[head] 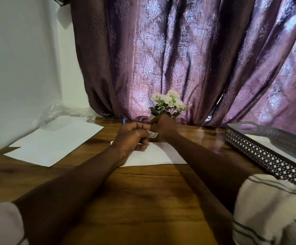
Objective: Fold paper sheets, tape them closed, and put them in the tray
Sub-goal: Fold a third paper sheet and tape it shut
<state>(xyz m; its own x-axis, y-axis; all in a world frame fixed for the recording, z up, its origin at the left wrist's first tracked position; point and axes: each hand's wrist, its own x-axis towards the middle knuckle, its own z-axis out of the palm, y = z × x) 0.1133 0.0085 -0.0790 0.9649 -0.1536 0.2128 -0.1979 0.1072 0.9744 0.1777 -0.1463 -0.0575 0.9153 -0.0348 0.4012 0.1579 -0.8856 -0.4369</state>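
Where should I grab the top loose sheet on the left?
The loose sheet lies flat on the table, so probably pinch its near corner, coming from the right: bare wood surrounds that corner, while the wall crowds the left side.

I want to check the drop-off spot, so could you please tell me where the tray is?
In the head view, the tray sits at the table's right edge, right of the centre sheet, in front of the curtain.
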